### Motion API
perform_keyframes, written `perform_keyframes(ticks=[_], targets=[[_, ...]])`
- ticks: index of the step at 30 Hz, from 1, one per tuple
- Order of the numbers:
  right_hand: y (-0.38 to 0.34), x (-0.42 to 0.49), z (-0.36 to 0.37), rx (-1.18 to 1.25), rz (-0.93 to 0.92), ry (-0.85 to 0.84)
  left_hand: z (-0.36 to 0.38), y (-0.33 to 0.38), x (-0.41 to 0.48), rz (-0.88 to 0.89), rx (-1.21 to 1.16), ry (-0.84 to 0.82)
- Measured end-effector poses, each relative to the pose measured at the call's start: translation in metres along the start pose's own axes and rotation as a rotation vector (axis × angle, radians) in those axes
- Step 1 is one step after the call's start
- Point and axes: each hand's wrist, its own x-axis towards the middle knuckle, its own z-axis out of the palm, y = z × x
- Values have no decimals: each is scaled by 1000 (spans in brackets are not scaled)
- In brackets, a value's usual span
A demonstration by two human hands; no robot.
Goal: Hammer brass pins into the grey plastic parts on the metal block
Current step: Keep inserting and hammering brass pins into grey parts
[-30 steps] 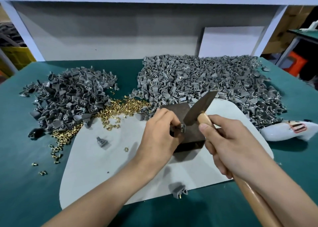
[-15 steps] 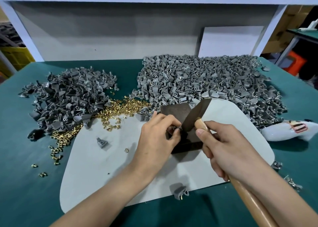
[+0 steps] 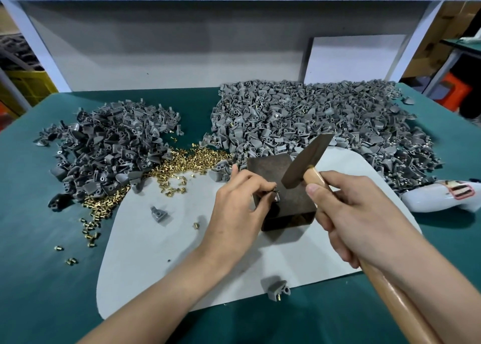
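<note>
My left hand (image 3: 239,208) pinches a grey plastic part (image 3: 276,196) on the metal block (image 3: 283,177) — my right hand (image 3: 356,213) grips the hammer (image 3: 304,161) by its wooden handle, head tilted just above the block. Brass pins (image 3: 187,161) lie heaped on the surface (image 3: 39,265), left of the block.

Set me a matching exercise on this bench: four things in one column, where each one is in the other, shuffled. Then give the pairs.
Things
1. hammer
2. loose brass pins
3. metal block
4. small grey part

Places
A. stands on the pale mat, below the hammer head
B. pinched by the left hand on top of the block
C. gripped in the right hand
D. heaped between the dark grey pile and the light grey pile

Pairs: 1-C, 2-D, 3-A, 4-B
</note>
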Motion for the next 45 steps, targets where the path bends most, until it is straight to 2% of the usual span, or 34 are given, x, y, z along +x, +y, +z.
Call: perform_keyframes(ticks=[5, 10, 14, 24, 28, 31, 35, 38, 41, 45], targets=[[6, -3, 13, -163, -37, -11, 0, 0, 0, -2, -3, 4], [-1, 1, 3, -76, -52, 58, 1, 2, -1, -21, -18, 36], [4, 0, 12, -89, -10, -3, 0, -2, -3, -2, -23, 40], [1, 3, 8, -57, -45, 13, 1, -1, -2, -5, -32, 46], [0, 3, 6, -60, -13, -56, 1, -3, -1, -29, -54, 45], [-2, 4, 0, -26, -60, 3, 1, -2, -1, -52, -77, 51], [0, 5, 3, -52, -9, -96, 0, -2, -2, -40, -94, 43], [3, 4, 5, -89, -30, -54, 1, -3, -3, -38, -111, 59], [2, 2, 6, -78, -19, -110, 2, -5, -4, -48, -117, 59], [4, 11, -8, -84, -68, 93, 2, -7, -7, -72, -156, 55]])
